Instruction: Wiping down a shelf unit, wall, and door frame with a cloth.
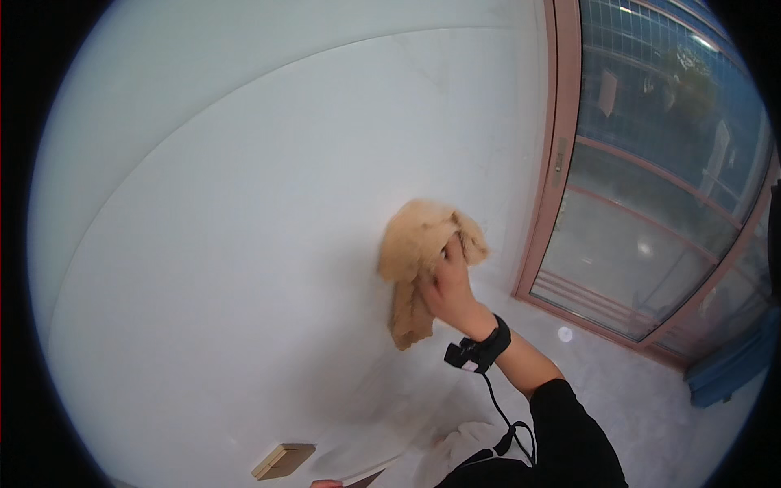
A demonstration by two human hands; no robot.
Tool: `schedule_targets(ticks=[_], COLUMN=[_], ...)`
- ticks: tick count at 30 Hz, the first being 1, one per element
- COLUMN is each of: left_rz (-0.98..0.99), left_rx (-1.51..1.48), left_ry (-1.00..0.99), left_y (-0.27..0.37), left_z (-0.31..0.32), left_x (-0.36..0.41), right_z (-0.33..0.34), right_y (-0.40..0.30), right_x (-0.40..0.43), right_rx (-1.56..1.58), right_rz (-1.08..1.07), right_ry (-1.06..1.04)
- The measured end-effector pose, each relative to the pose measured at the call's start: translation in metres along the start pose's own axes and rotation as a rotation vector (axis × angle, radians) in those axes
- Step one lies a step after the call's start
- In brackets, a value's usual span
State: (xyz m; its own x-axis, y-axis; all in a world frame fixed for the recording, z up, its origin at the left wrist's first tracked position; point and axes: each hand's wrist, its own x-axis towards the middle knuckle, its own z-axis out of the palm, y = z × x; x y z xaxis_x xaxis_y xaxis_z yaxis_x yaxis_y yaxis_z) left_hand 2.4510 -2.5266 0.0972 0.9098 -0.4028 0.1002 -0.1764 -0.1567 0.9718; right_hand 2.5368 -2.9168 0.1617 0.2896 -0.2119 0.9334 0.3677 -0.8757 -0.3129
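Observation:
A tan cloth [415,238] lies pressed against a white wall [244,244], bunched at the top, with one end hanging down. My right hand [450,280] grips it, fingers sunk in its folds. A black strap with a small device [479,348] and a cable is round the right wrist. At the bottom edge only a bit of my left hand [326,484] shows, beside a thin pale edge with a dark face; whether it holds that cannot be told.
A beige wall switch or socket plate [284,461] juts from the wall at lower left. On the right stands a pink-framed glass sliding door [552,152], with a blue curtain [729,360] at its lower right. A curved seam crosses the upper wall.

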Motion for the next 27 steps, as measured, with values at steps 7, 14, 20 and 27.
schedule_targets(ticks=[7,14,20,27], left_rz=[-0.120,-0.045,0.034,-0.088], left_rx=[-0.164,-0.029,-0.042,-0.185], left_ry=[-0.320,-0.414,-0.410,-0.168], left_y=[-0.053,-0.058,-0.044,-0.062], left_z=[0.007,0.038,0.080,0.087], left_x=[0.016,0.063,0.124,0.111], right_z=[-0.007,0.003,0.005,0.011], right_y=[0.083,0.210,0.293,0.203], right_x=[-0.022,-0.111,-0.172,-0.094], right_rx=[-0.093,-0.170,-0.231,-0.079], right_rz=[0.190,0.559,0.685,0.687], right_ry=[0.146,0.122,0.007,-0.055])
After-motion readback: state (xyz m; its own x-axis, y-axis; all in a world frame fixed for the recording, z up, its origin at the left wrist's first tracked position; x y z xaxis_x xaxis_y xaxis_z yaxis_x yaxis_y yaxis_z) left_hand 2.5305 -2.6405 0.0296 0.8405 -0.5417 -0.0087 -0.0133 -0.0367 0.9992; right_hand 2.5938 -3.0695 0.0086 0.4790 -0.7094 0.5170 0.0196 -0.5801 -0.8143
